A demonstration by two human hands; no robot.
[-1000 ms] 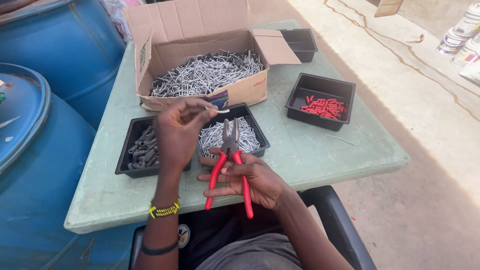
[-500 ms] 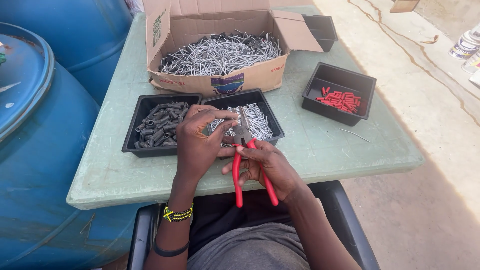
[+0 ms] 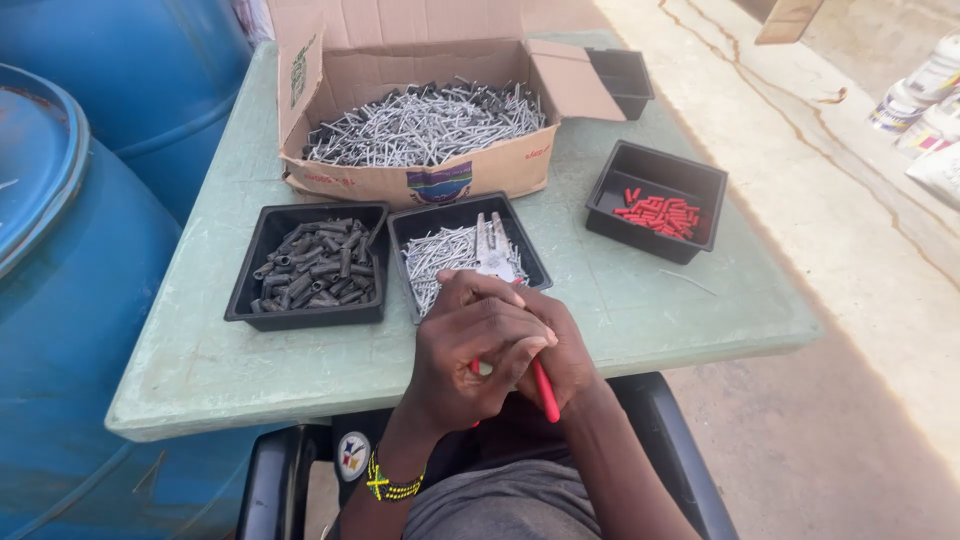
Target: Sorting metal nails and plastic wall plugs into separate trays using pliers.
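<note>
Nearest us, our left hand (image 3: pixel 470 350) lies curled over our right hand (image 3: pixel 560 360), whose fingers are wrapped round one pair of red-handled pliers (image 3: pixel 497 255) above the nail tray (image 3: pixel 425 222). Beyond sit three more black trays and one cardboard box (image 3: pixel 420 180).

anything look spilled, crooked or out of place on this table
Nothing is spilled. One stray nail lies loose on the green table, near the tray of red pieces. The cardboard box of nails sits slightly askew with its flaps splayed open. The pliers, held by both hands, point into the middle tray.
</note>
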